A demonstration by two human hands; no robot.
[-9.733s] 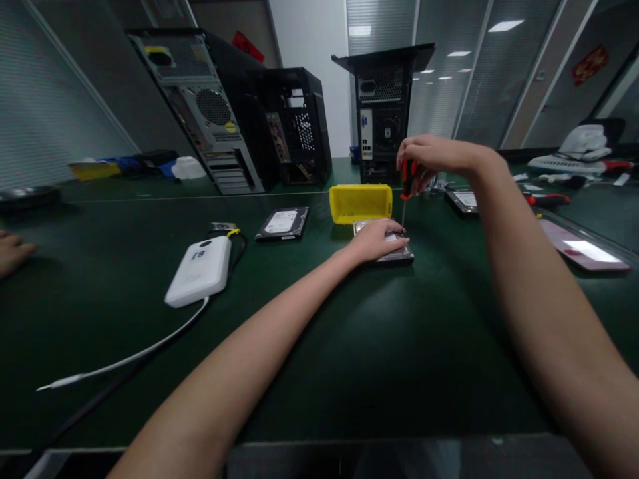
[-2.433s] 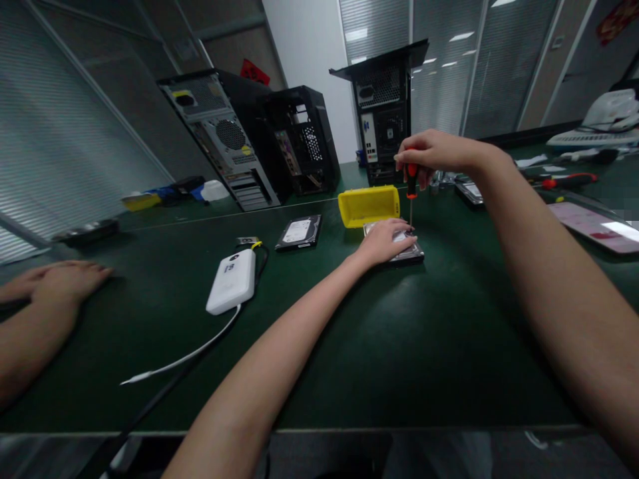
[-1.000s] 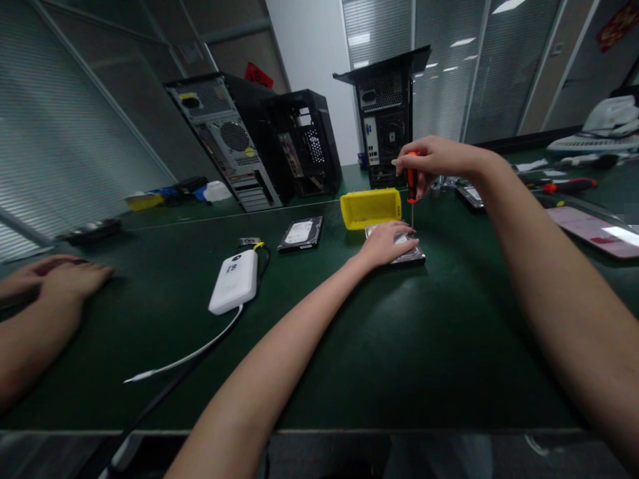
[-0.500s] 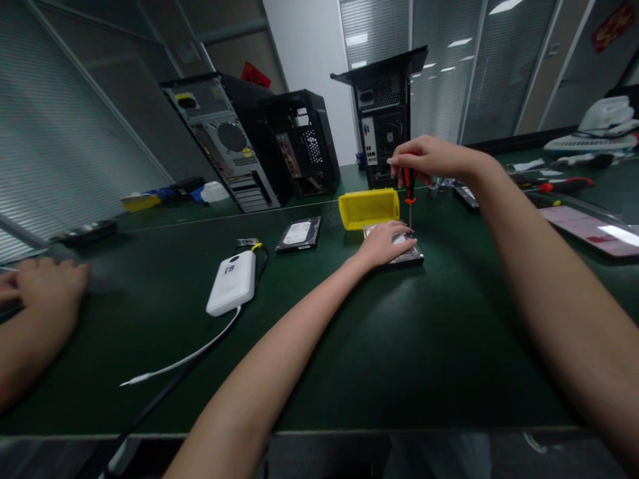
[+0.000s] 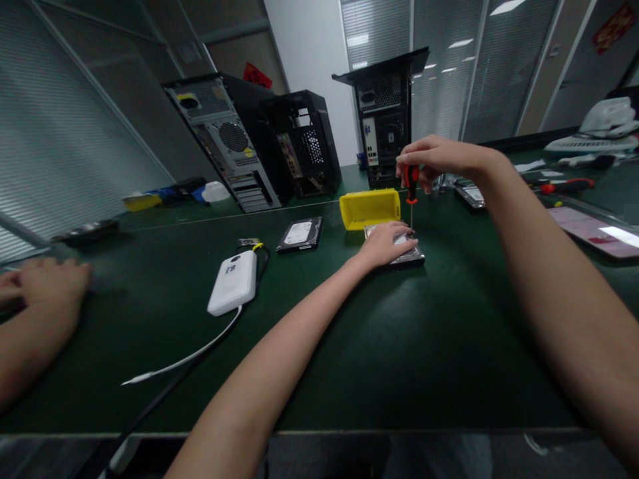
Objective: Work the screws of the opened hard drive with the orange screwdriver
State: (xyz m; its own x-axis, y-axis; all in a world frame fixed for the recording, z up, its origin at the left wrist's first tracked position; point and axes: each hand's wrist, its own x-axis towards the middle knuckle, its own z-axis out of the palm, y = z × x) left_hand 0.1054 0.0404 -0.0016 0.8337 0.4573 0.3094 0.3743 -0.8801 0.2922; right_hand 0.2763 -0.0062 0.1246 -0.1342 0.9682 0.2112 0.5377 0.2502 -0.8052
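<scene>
A silver and black hard drive point(image 5: 415, 257) lies on the green table in front of a yellow plastic box point(image 5: 370, 209). My left hand point(image 5: 385, 245) rests on the drive, its fingers spread over the top and partly covering it. Above the drive's far right part, my right hand point(image 5: 424, 159) has its fingers round the top of a screwdriver point(image 5: 411, 183) with a red and black handle. The screwdriver stands upright, its shaft reaching down to the drive near my left fingertips; the tip is too small to make out.
Another hard drive point(image 5: 300, 234) and a white power bank point(image 5: 233, 282) with a cable lie to the left. Computer cases point(image 5: 237, 140) stand behind. Pliers point(image 5: 569, 187) and a pink tablet-like panel point(image 5: 594, 229) are at right. Another person's hands point(image 5: 54, 283) rest at far left.
My right hand has shifted slightly on the screwdriver handle, and its fingers have turned a little. My left hand and the drive have stayed in place.
</scene>
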